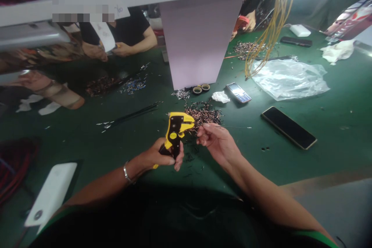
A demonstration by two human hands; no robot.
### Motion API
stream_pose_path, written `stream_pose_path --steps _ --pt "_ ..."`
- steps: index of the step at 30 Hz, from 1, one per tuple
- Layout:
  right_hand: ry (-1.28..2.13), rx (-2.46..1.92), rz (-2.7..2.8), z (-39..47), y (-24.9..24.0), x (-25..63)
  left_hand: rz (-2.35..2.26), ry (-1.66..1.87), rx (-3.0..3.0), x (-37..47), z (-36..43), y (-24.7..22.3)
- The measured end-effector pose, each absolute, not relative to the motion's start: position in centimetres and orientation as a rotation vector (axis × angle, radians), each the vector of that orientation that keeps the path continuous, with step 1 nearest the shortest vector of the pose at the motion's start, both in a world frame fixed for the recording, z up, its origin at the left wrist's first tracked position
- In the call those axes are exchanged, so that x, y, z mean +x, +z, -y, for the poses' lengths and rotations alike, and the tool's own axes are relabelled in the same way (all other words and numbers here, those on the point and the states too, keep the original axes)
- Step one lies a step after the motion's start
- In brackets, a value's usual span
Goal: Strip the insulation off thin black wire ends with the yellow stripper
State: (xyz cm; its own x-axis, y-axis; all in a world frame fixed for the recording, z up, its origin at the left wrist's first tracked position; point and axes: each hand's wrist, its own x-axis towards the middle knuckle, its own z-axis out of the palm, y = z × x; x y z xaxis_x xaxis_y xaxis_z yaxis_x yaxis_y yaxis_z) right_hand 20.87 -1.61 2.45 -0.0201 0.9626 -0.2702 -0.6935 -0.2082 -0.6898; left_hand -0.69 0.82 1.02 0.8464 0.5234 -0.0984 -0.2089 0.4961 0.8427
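Observation:
My left hand (171,155) is wrapped round the handles of a yellow and black wire stripper (174,130), its jaws pointing right. Close to those jaws, my right hand (216,139) pinches a thin wire (235,127) between thumb and fingertips. The wire sticks out to the right and ends in a small pale tip. Whether its other end touches the jaws I cannot tell. Just behind the tool lies a heap of short copper and black wire pieces (203,114). A bundle of black wires (133,114) with pale tips rests to the left.
A dark smartphone (289,127), a keypad phone (238,93), tape rolls (197,90) and a plastic bag (290,77) lie on the green table. Yellow wires (271,27) hang from above. A pale upright panel (194,42) stands ahead. Two co-workers' hands (123,49) show across the table.

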Motion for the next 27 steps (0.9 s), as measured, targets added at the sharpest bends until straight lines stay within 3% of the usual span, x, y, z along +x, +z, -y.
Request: stream_pose_path --steps 27 --pt "1.590 -0.890 0.378 0.2 1.8 22.6 -0.555 0.471 1.010 -0.8 0.5 1.3"
